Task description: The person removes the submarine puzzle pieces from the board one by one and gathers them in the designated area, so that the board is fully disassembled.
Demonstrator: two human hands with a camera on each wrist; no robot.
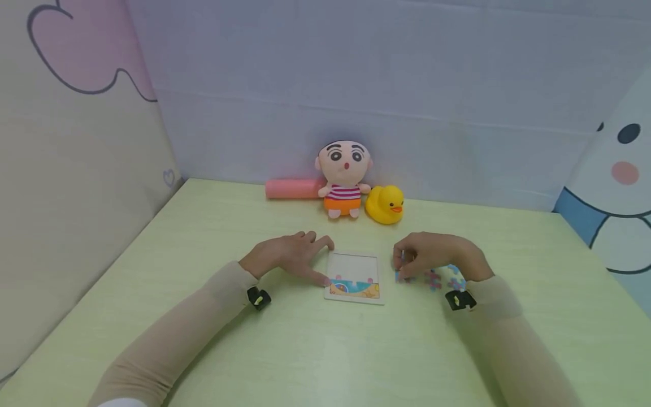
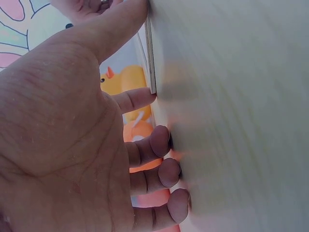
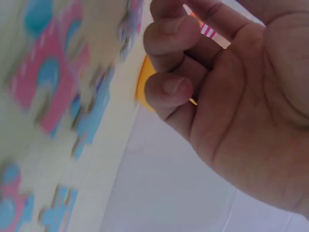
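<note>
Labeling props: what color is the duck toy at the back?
Yellow with an orange beak, duck toy; clearest in the head view.

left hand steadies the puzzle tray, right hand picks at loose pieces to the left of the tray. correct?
One error: the loose pieces lie to the right of the puzzle tray, under the right hand, as the head view shows. The left hand does touch the tray's left edge.

Flat on the green worktop (image 1: pixel 315 350) lies a small white puzzle tray (image 1: pixel 354 265), square-cornered, with only its near edge filled: a strip of pieces showing orange sand and blue water. The rest of the tray is bare white. Just to its right sits a loose scatter of puzzle pieces (image 1: pixel 441 278), pink and light blue, lying flat and close together. In the right wrist view those pieces (image 3: pixel 46 82) are blurred, knobs and notches just showing.
</note>
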